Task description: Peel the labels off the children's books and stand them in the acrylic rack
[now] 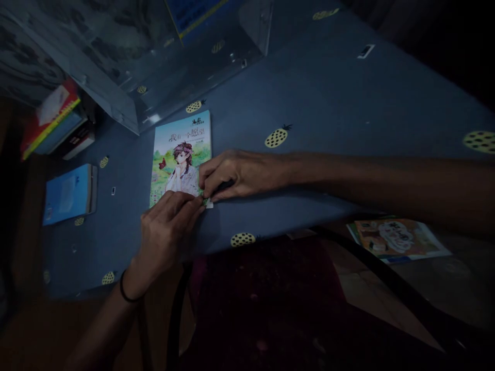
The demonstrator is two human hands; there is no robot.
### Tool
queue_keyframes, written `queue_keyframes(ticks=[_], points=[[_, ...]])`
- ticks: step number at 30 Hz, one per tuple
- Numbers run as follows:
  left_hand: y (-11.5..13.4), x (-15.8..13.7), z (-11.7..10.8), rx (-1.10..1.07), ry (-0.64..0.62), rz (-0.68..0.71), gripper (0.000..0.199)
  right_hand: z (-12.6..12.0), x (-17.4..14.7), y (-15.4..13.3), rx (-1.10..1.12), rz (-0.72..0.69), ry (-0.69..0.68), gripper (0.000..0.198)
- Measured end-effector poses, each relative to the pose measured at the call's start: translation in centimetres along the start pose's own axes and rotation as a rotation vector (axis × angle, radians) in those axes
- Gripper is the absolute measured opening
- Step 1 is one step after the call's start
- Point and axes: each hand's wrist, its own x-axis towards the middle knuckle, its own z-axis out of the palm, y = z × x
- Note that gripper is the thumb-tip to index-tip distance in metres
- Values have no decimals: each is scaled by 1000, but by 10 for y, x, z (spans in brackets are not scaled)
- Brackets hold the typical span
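A paperback book [174, 159] lies on the table, its cover showing a drawn figure in a flower wreath, a green meadow and Chinese lettering. My left hand [164, 226], with a black band at the wrist, has its fingers pressed together on the book's lower right corner. Meeting it there is my right hand [235, 175], fingers curled in a pinch at the same corner. Something small and black [226, 184] shows inside the right hand's curl; its kind is unclear. A little white piece [209, 204] pokes out below the fingertips. The fingers hide the corner itself.
A clear plastic rack [135, 111] stands behind the book. To the left are a blue book [67, 195] and a stack of books [54, 121]. The table [317, 123] has a grey-blue pineapple-print cover. Below its front edge lies an orange booklet [394, 237].
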Motion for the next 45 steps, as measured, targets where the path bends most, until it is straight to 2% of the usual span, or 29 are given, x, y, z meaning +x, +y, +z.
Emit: queue_keyframes(ticks=[5, 10, 17, 24, 28, 32, 36, 41, 45], points=[[1, -1, 1, 60, 22, 80, 7, -1, -1, -1, -17, -29, -20, 8], [1, -6, 0, 94, 43, 200, 27, -5, 0, -4, 3, -15, -37, 10], [-3, -14, -7, 82, -84, 189, 41, -7, 0, -5, 108, 94, -26, 12], [1, -10, -9, 45, -124, 183, 36, -8, 1, 1, 125, 88, -35, 14], [0, -14, -7, 15, -120, 162, 38, -2, -3, -1, 27, 44, -19, 15], [-2, -18, -7, -1, -156, 158, 39, 6, -17, -12, -169, -35, 4, 24], [-1, -17, -8, 37, -149, 178, 35, 8, -25, -24, -368, -30, 3, 31], [3, -14, -2, 88, -74, 194, 35, 5, -22, -32, -478, -18, -48, 31], [5, -13, 7, 121, 6, 193, 37, 3, -17, -22, -606, 40, -82, 33]])
